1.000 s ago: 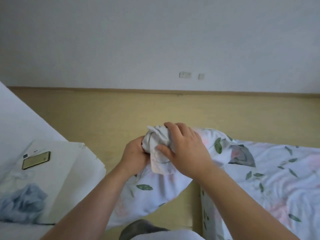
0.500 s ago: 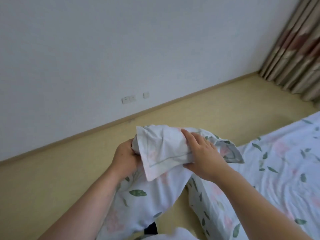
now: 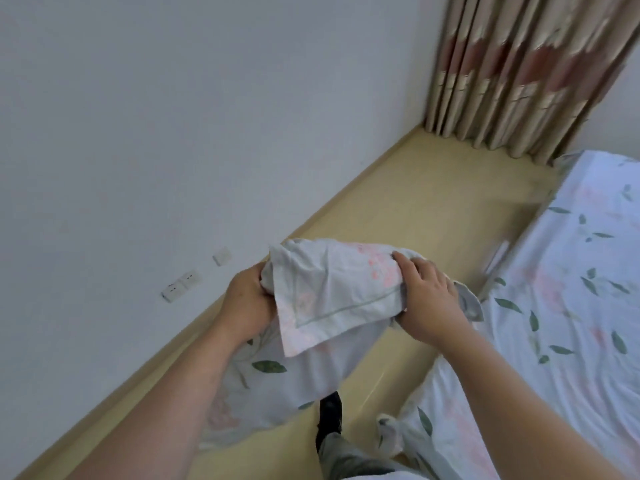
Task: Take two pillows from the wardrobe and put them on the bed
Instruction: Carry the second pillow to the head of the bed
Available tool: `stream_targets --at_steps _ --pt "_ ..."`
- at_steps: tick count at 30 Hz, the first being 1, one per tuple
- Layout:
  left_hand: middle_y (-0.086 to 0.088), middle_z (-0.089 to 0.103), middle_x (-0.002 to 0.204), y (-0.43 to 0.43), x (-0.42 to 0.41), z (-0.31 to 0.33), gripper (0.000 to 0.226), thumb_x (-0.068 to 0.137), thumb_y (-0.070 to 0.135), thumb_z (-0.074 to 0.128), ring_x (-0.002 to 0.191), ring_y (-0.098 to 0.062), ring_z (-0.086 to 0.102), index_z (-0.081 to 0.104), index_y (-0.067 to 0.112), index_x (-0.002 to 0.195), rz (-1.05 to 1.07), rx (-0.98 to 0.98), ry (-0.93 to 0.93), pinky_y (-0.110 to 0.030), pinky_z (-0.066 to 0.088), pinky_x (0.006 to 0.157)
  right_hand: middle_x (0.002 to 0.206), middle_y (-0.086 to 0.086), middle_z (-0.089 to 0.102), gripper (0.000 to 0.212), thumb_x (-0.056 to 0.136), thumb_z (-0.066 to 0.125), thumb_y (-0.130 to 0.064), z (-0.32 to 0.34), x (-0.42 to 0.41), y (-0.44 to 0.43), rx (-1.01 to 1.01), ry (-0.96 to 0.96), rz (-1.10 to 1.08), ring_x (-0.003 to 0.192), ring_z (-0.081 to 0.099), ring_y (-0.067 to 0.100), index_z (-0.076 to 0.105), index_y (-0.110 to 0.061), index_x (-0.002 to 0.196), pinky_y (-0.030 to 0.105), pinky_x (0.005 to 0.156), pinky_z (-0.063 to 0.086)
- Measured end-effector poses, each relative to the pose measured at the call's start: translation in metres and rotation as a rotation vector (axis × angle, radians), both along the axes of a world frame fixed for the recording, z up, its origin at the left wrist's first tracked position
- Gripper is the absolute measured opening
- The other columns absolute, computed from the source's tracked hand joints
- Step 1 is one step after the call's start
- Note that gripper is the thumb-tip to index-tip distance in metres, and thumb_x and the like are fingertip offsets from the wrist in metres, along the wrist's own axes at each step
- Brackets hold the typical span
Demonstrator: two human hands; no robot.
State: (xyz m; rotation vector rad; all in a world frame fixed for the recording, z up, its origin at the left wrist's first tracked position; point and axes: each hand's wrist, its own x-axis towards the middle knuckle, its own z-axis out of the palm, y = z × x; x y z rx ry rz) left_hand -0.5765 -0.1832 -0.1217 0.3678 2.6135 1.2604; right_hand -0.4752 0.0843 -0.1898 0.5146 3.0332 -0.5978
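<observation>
- Room: pale wall (image 3: 173, 116) with sockets (image 3: 181, 286) low down, yellow floor (image 3: 426, 209), patterned curtain (image 3: 519, 71) in the far corner.
- Pillow (image 3: 332, 289): white case with green leaves and pink blotches, held in the air over the floor beside the bed (image 3: 571, 306), not resting on it.
- Its top end is bunched between the two hands; a flap of the case folds over and hangs below the fingers, and the rest droops down past the left forearm.
- Left hand (image 3: 246, 303): fingers curled shut around the bunched left corner.
- Right hand (image 3: 426, 299): fingers laid over the top of the fabric, thumb under, pinching the right side.
- Bed sheet carries the same leaf print and lies just right of the right hand's fingers.
- Below the hands: a dark shoe (image 3: 330, 415) on the floor.
</observation>
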Motion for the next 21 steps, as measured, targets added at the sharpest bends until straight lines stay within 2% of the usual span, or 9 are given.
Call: stream_targets --at_steps 4,8,11,13,15,17,19,21 --pt "0.017 0.066 0.083 0.039 -0.108 0.013 0.026 0.086 0.015 0.072 0.078 0.002 0.06 0.059 0.037 0.08 -0.063 -0.032 -0.037 -0.016 0.044 0.063 0.157 0.006 0.028 0.083 0.076 0.072 -0.036 -0.002 -0.094 0.032 -0.084 0.019 -0.096 0.149 0.023 0.036 0.029 -0.042 0.147 0.061 0.117 0.025" --pt "0.016 0.065 0.081 0.078 -0.222 0.03 0.029 0.088 0.01 0.071 0.074 0.004 0.057 0.059 0.035 0.078 -0.118 -0.039 -0.026 -0.017 0.045 0.063 0.158 0.006 0.028 0.072 0.075 0.072 -0.031 0.015 -0.187 0.069 -0.03 0.064 -0.102 0.151 0.019 0.033 0.041 -0.033 0.14 0.057 0.116 0.023" --pt "0.017 0.064 0.079 0.118 -0.303 0.034 0.033 0.087 0.007 0.072 0.073 0.005 0.056 0.059 0.035 0.077 -0.182 -0.021 -0.007 -0.012 0.044 0.061 0.168 0.002 0.009 0.067 0.08 0.068 -0.032 0.024 -0.262 0.109 0.037 0.034 -0.099 0.157 0.002 0.031 0.035 -0.031 0.139 0.058 0.121 0.014" --pt "0.016 0.064 0.079 0.15 -0.354 0.032 0.032 0.087 0.007 0.072 0.072 0.006 0.056 0.059 0.035 0.077 -0.22 -0.022 -0.026 -0.009 0.042 0.059 0.168 -0.004 0.009 0.068 0.082 0.063 -0.028 0.023 -0.31 0.136 0.008 -0.031 -0.104 0.158 -0.002 0.026 0.029 -0.029 0.141 0.057 0.124 0.009" --pt "0.014 0.065 0.079 0.188 -0.408 0.024 0.029 0.088 0.008 0.07 0.073 0.002 0.058 0.059 0.033 0.077 -0.268 -0.02 -0.047 -0.013 0.043 0.059 0.16 -0.006 0.027 0.067 0.08 0.058 -0.021 0.019 -0.355 0.168 -0.043 -0.079 -0.14 0.157 0.008 0.023 0.026 -0.031 0.138 0.055 0.125 0.011" --pt "0.012 0.066 0.079 0.227 -0.457 0.017 0.028 0.087 0.007 0.069 0.073 0.0 0.059 0.06 0.031 0.076 -0.32 0.005 -0.062 -0.014 0.044 0.059 0.144 -0.007 0.043 0.066 0.077 0.056 -0.019 0.015 -0.391 0.2 -0.049 -0.07 -0.184 0.148 0.029 0.021 0.029 -0.032 0.135 0.049 0.123 0.02" --pt "0.014 0.066 0.077 0.27 -0.507 0.009 0.03 0.087 0.005 0.069 0.071 0.002 0.058 0.06 0.031 0.075 -0.387 0.028 -0.069 -0.008 0.042 0.055 0.138 -0.009 0.05 0.067 0.077 0.059 -0.02 0.011 -0.427 0.231 -0.057 -0.043 -0.26 0.137 0.042 0.019 0.034 -0.032 0.139 0.043 0.118 0.027" --pt "0.014 0.067 0.076 0.319 -0.557 0.006 0.029 0.087 0.004 0.068 0.07 0.002 0.06 0.062 0.031 0.076 -0.458 0.03 -0.11 -0.008 0.044 0.054 0.139 -0.01 0.054 0.069 0.078 0.064 -0.023 0.012 -0.46 0.264 -0.081 -0.044 -0.349 0.134 0.047 0.018 0.036 -0.035 0.14 0.041 0.115 0.031"
